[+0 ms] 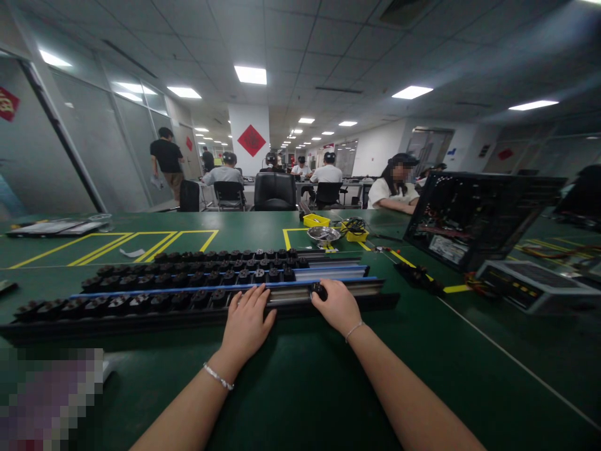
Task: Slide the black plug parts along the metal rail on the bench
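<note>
Partly filled, the near rail (375, 303) carries black modules (139, 302) leftward, bare channel (292, 294) rightward.
Right hand (339, 305) pinches a single module (320, 290); left hand (246, 322) lies loosely spread.

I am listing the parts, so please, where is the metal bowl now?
In the head view, the metal bowl sits just right of centre on the green table, beyond the right hand, left of the yellow tray with dark cables.

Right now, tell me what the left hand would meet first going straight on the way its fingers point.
The left hand would likely meet the blue strip first, with a row of black plugs just behind it; whether it already touches the strip is unclear.
</note>
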Action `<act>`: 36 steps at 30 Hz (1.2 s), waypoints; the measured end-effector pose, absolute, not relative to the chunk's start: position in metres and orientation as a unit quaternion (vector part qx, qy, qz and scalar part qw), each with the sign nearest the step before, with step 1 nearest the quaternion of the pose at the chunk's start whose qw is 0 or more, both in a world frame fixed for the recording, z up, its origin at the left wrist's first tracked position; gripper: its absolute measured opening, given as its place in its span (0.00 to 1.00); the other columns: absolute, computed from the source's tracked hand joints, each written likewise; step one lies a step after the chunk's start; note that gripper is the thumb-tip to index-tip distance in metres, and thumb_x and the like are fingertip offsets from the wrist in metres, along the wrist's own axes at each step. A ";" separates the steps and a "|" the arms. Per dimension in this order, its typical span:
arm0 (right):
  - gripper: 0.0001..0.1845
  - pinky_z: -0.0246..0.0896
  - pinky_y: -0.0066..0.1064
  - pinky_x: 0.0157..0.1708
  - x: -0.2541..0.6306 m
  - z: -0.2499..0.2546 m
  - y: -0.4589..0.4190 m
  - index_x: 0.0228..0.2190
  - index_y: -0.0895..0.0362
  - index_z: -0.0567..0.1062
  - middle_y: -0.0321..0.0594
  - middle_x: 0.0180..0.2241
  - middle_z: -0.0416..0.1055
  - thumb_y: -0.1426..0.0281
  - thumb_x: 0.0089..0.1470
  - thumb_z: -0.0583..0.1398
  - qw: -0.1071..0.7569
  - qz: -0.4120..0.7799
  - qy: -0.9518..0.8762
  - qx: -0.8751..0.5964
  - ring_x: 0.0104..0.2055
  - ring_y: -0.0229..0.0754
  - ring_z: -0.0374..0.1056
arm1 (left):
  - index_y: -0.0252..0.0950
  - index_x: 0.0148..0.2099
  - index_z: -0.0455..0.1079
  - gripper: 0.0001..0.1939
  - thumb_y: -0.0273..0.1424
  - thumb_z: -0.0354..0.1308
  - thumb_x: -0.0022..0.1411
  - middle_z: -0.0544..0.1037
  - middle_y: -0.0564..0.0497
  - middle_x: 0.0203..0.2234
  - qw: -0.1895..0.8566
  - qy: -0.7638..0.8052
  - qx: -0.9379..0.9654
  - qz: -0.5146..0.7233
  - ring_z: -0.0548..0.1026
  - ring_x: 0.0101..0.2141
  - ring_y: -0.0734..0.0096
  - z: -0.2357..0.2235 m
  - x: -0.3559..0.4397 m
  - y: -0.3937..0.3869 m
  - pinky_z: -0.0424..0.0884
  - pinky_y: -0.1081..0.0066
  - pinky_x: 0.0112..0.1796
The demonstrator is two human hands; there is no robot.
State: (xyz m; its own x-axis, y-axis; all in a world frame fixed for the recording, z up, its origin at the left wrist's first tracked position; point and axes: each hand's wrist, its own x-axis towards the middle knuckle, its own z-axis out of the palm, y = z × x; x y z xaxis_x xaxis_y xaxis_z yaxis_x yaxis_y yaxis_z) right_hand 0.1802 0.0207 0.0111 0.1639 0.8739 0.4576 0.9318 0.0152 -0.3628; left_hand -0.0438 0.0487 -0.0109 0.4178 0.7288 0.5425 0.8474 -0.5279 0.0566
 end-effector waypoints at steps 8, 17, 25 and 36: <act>0.13 0.54 0.35 0.53 0.183 0.006 0.022 0.35 0.58 0.74 0.47 0.44 0.72 0.65 0.49 0.57 0.307 -0.078 -0.650 -0.691 0.50 0.46 0.64 | 0.38 0.55 0.65 0.21 0.38 0.47 0.62 0.69 0.47 0.55 0.114 -0.467 -0.834 -0.272 0.64 0.56 0.59 -0.011 -0.044 0.049 0.54 0.52 0.56; 0.14 0.57 0.33 0.49 0.186 0.008 0.021 0.37 0.57 0.74 0.46 0.43 0.73 0.65 0.50 0.55 0.308 -0.061 -0.638 -0.703 0.48 0.45 0.64 | 0.37 0.55 0.65 0.22 0.38 0.46 0.62 0.68 0.48 0.56 0.114 -0.472 -0.834 -0.263 0.63 0.56 0.59 -0.010 -0.043 0.047 0.54 0.52 0.56; 0.12 0.58 0.31 0.44 0.188 0.010 0.019 0.35 0.57 0.74 0.45 0.39 0.73 0.65 0.50 0.55 0.304 -0.046 -0.633 -0.710 0.46 0.45 0.65 | 0.39 0.55 0.65 0.22 0.39 0.46 0.62 0.68 0.47 0.56 0.109 -0.469 -0.835 -0.267 0.64 0.56 0.59 -0.009 -0.044 0.047 0.55 0.52 0.56; 0.11 0.57 0.32 0.44 0.191 0.008 0.020 0.34 0.57 0.73 0.45 0.38 0.73 0.66 0.50 0.55 0.308 -0.055 -0.635 -0.707 0.44 0.44 0.66 | 0.37 0.55 0.65 0.22 0.39 0.46 0.62 0.68 0.47 0.56 0.106 -0.473 -0.836 -0.257 0.63 0.56 0.59 -0.008 -0.044 0.046 0.54 0.52 0.56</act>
